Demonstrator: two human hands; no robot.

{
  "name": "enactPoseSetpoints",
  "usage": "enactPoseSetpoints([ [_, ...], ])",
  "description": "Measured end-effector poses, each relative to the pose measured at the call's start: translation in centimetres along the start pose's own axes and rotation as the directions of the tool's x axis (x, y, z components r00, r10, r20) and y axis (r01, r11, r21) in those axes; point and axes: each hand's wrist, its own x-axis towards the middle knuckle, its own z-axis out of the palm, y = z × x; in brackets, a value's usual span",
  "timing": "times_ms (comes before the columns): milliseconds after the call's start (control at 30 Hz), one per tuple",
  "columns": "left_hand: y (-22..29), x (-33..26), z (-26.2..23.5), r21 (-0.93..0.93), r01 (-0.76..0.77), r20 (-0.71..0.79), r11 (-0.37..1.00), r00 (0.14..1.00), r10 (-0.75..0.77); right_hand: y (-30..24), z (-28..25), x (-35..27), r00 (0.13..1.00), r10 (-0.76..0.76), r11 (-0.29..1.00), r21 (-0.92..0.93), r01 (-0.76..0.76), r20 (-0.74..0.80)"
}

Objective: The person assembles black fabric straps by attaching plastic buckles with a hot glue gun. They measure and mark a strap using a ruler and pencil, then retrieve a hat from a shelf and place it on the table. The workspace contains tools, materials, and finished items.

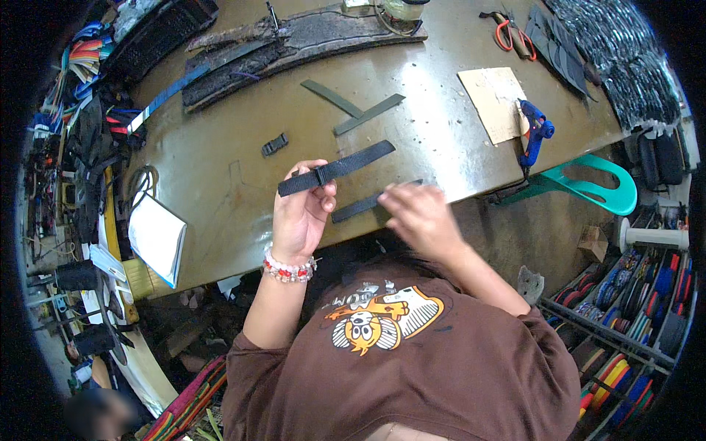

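Left hand (300, 217) pinches black webbing strap (336, 168) at its slider, raised over workbench (220, 169). Right hand (418, 215), blurred, fingers curled on second strap piece (358, 208); grip unclear. Best: keep webbing flat, untwisted.

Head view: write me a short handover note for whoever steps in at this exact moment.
Left hand: fingers pinch a black webbing strap with a slide buckle already threaded on it, held above the workbench.
Right hand: blurred, over a second black strap lying on the bench edge; whether it grips it cannot be told.
Nearby: a loose black buckle, two grey strips, blue glue gun on the right.
Done: one buckle sits on the held strap.
Left: the second strap and the loose buckle lie unjoined.
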Motion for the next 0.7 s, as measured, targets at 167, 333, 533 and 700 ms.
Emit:
enactPoseSetpoints([
  [167, 0.8, -0.8, 0.7, -0.005, 0.009, -0.007, 1.000, 1.000, -0.009, -1.3, 1.1, 4.1, 0.976, 0.212, 0.943, 0.272, -0.191, -0.051],
  [333, 0.7, -1.4, 1.0, -0.002, 0.008, 0.052, 1.000, 0.999, -0.008, -2.7, -0.3, 6.2, 0.857, 0.413, -0.353, 0.922, -0.160, 0.307],
  [533, 0.8, -1.3, 0.6, -0.158, 0.089, 0.189, 0.983, 0.980, -0.059, -3.5, -2.1, 7.4, 0.807, 0.464, -0.388, 0.903, -0.186, 0.366],
  [700, 1.0, -1.2, 1.1, 0.048, 0.033, 0.124, 0.998, 0.992, -0.039, -3.8, -3.4, 6.5, 0.789, 0.473, -0.302, 0.913, -0.273, 0.392],
])
